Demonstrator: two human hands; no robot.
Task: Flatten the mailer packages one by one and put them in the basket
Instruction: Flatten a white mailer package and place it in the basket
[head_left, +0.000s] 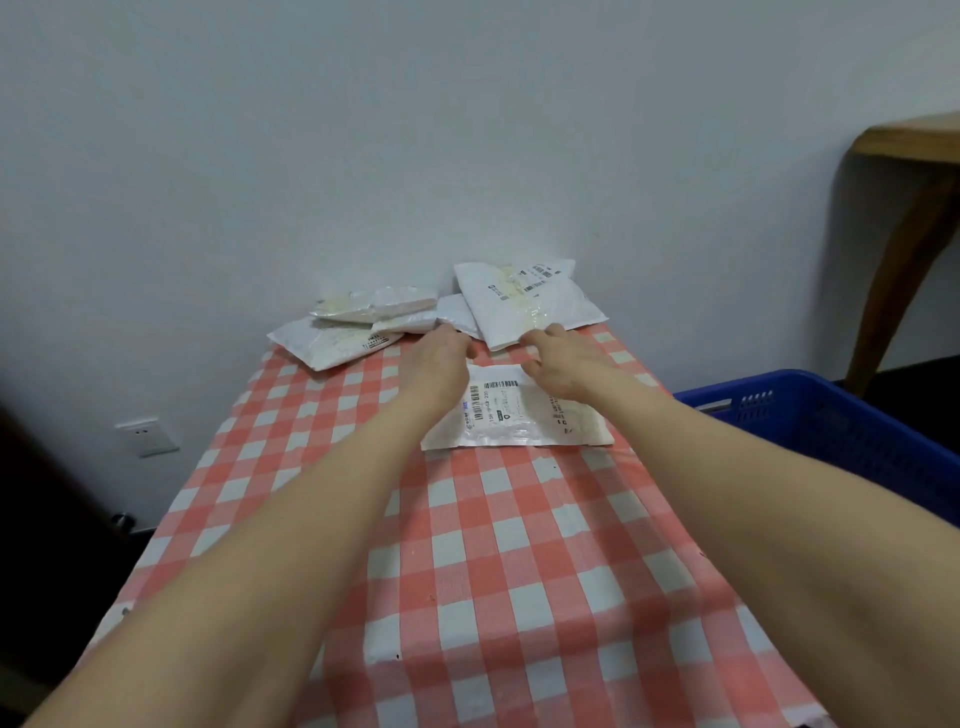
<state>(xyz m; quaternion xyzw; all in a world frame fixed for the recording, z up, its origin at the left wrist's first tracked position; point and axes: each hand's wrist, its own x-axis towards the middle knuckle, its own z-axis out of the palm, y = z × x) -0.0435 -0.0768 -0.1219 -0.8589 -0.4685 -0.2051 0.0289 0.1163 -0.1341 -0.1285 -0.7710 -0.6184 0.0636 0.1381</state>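
- On our right hand the fingers spread loose; on our left hand they are hidden, so we cannot tell.
- The mailer lies just under them on the worktop.
- We should press flat and push outward evenly.

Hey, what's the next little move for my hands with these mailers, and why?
Probably press the left hand and right hand flat onto the near mailer and smooth it toward you. It lies apart from the pile, both hands at its far edge; the blue basket comes after.
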